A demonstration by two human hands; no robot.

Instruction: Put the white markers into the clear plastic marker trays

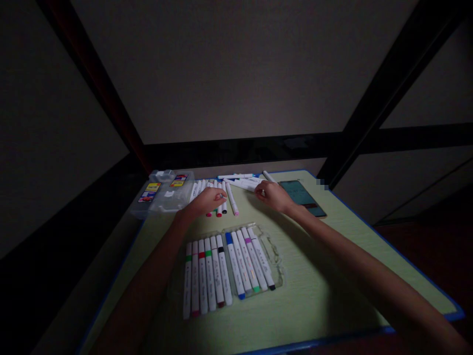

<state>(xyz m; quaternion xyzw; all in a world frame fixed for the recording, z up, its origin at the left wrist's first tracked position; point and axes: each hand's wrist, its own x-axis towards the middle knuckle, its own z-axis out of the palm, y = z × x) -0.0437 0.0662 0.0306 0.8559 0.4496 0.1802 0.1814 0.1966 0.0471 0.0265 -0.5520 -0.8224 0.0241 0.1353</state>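
Observation:
My left hand is curled closed above a row of white markers with coloured ends; whatever its fingers hold, if anything, is hidden. My right hand pinches at the end of a white marker in a loose pile at the back of the table. Nearer me lies a clear plastic tray. White markers lie side by side in its left section, and more markers fill part of the right section, with blue, purple and black bands or ends.
A clear plastic case with coloured labels stands at the back left of the table. A phone lies flat to the right of my right hand. One marker lies near the back edge, before a wall.

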